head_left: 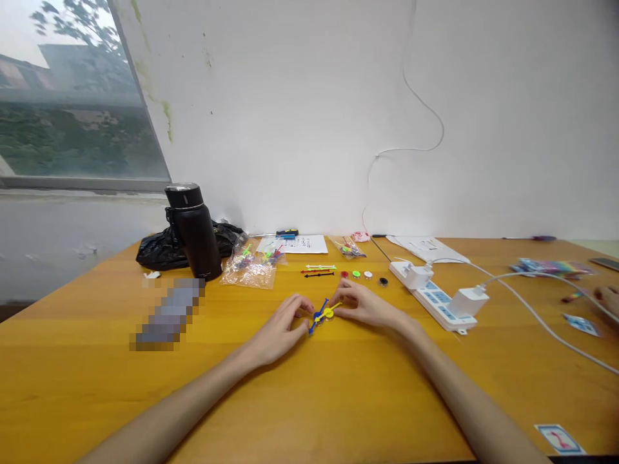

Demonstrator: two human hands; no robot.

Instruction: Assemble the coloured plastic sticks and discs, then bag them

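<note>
A small assembly of a blue clock hand (pixel 318 316) and a yellow clock hand (pixel 330 312) lies crossed on the wooden table (pixel 309 399), between my two hands. My left hand (pixel 283 325) pinches the blue end with its fingers closed. My right hand (pixel 363 304) pinches the yellow end from the other side. Just beyond them lie loose hands in white, red and black (pixel 320 270) and small round caps in red, green, white and black (pixel 362 276).
A black flask (pixel 194 231) and black bag (pixel 159 251) stand at back left. Clear bags of coloured parts (pixel 251 263), a paper sheet (pixel 302 243), a white power strip with chargers (pixel 438 295) and cables lie behind. Another person's hand (pixel 608 298) shows at the right edge.
</note>
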